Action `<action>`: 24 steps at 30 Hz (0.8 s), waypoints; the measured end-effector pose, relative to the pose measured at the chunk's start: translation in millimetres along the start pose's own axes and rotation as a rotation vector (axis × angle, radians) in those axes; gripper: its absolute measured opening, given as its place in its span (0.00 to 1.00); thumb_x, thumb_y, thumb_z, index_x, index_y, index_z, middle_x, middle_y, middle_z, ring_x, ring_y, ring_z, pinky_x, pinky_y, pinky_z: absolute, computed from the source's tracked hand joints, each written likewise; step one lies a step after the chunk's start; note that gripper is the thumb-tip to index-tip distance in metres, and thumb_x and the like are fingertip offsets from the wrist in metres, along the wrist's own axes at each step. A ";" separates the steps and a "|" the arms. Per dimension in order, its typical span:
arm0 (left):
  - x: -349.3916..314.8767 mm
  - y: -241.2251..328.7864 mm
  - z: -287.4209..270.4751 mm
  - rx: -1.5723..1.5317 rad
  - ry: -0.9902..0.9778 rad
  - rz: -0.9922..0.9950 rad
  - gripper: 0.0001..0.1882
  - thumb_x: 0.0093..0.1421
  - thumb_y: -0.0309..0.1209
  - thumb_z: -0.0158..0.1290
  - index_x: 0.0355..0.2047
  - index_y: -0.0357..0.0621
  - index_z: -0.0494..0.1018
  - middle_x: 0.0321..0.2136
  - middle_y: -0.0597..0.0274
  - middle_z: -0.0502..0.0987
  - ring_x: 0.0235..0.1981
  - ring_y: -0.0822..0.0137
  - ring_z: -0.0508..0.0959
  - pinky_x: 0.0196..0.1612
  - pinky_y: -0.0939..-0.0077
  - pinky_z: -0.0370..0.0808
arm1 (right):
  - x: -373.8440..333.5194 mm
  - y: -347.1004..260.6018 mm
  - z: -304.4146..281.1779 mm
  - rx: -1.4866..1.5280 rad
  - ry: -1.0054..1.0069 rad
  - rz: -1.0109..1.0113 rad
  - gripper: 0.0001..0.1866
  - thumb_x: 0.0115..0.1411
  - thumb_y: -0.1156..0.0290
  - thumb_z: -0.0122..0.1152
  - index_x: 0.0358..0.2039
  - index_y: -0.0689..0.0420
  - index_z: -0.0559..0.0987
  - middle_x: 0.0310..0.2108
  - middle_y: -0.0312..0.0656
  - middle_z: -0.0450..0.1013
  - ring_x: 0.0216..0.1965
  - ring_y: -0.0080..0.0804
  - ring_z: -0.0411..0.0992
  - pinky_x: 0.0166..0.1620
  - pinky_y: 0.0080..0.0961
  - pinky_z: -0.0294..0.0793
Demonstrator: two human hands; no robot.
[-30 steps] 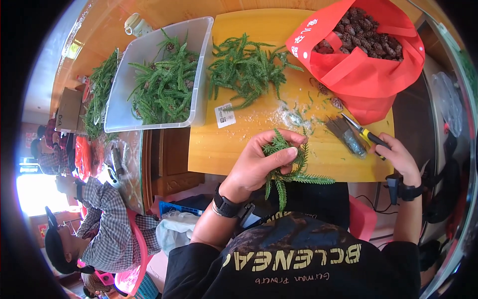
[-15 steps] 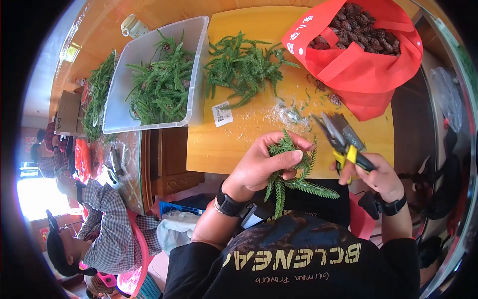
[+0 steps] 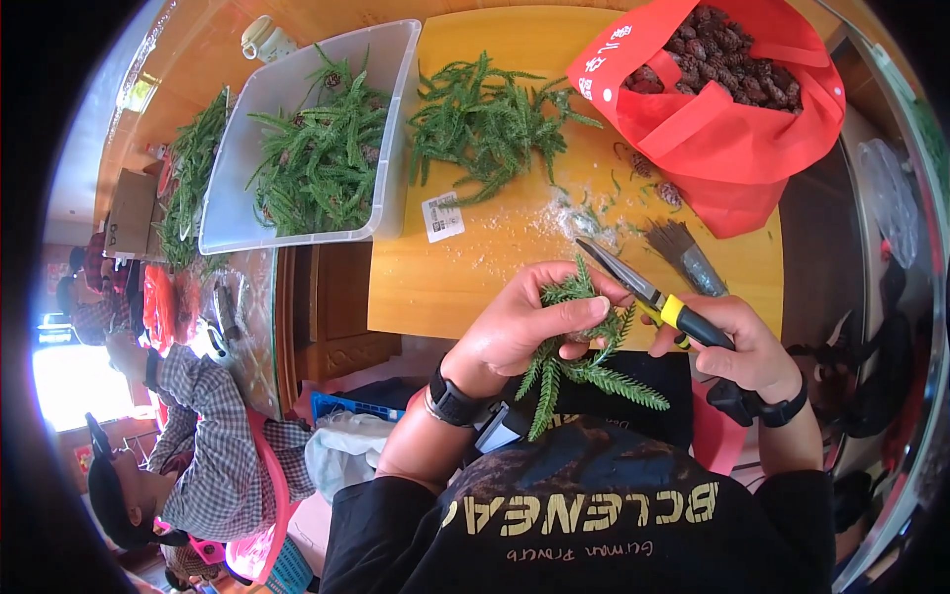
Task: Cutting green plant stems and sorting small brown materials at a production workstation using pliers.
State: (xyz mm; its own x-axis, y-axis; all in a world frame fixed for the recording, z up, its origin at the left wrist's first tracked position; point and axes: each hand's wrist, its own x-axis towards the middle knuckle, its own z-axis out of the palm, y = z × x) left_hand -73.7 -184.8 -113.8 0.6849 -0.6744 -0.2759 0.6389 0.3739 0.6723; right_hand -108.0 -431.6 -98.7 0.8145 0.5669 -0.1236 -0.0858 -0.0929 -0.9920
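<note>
My left hand (image 3: 544,315) pinches a small bunch of green artificial pine sprigs (image 3: 606,378) at the table's near edge. Some of the bunch is hidden behind my fingers and thumb. In my right hand (image 3: 749,346) are long-nosed pliers (image 3: 648,295) with yellow and black handles. Their jaws point up and left, just beyond the fingertips of my left hand. Whether the jaws touch the sprigs I cannot tell. Past the pliers lies a bundle of thin brown wires or stems (image 3: 688,255) in a clear wrapper.
Loose pine sprigs (image 3: 490,129) lie beside a clear plastic bin (image 3: 391,213) filled with more. A red bag (image 3: 727,168) of pine cones stands far right. White flakes (image 3: 584,220) and a label (image 3: 442,217) lie on the yellow table (image 3: 445,297). A person in a checked shirt (image 3: 226,445) sits left.
The pliers have swung left toward my left hand, and their jaws now look closer together. The wire bundle behind them has come into fuller view. My left hand keeps its hold.
</note>
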 end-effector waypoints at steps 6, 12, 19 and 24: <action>0.1 -0.5 -1.4 -0.018 -0.015 0.001 0.11 0.56 0.28 0.54 0.39 0.35 0.72 0.30 0.61 0.74 0.24 0.76 0.73 0.19 0.88 0.64 | 1.7 -2.0 -2.9 0.036 -0.048 0.046 0.28 0.52 0.46 0.56 0.33 0.64 0.77 0.38 0.41 0.73 0.22 0.14 0.64 0.27 0.13 0.62; -0.7 -0.5 -3.4 -0.064 -0.059 -0.018 0.12 0.56 0.27 0.54 0.40 0.35 0.71 0.34 0.60 0.75 0.25 0.75 0.73 0.20 0.88 0.64 | 0.8 -4.1 -5.9 0.196 -0.114 0.069 0.19 0.56 0.61 0.58 0.37 0.67 0.74 0.33 0.41 0.74 0.39 0.27 0.70 0.45 0.24 0.65; -0.1 0.6 -1.7 -0.053 -0.075 -0.040 0.12 0.56 0.27 0.54 0.40 0.35 0.71 0.33 0.60 0.75 0.25 0.75 0.73 0.19 0.88 0.64 | 0.0 16.1 -6.4 0.022 -0.059 -0.057 0.26 0.54 0.49 0.57 0.32 0.65 0.76 0.35 0.42 0.74 0.21 0.18 0.67 0.26 0.14 0.65; -1.5 0.1 -2.3 -0.062 -0.055 -0.051 0.12 0.57 0.27 0.54 0.39 0.35 0.71 0.33 0.60 0.74 0.25 0.75 0.74 0.19 0.88 0.64 | 1.4 -0.4 -7.2 -0.023 -0.078 0.065 0.28 0.54 0.48 0.56 0.34 0.67 0.75 0.25 0.36 0.73 0.18 0.19 0.67 0.25 0.16 0.65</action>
State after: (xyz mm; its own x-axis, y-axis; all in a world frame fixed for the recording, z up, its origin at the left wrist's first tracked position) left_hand -73.9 -182.2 -114.9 0.6316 -0.7270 -0.2695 0.6944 0.3757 0.6137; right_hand -102.6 -436.7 -98.2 0.7602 0.6211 -0.1904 -0.1235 -0.1496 -0.9810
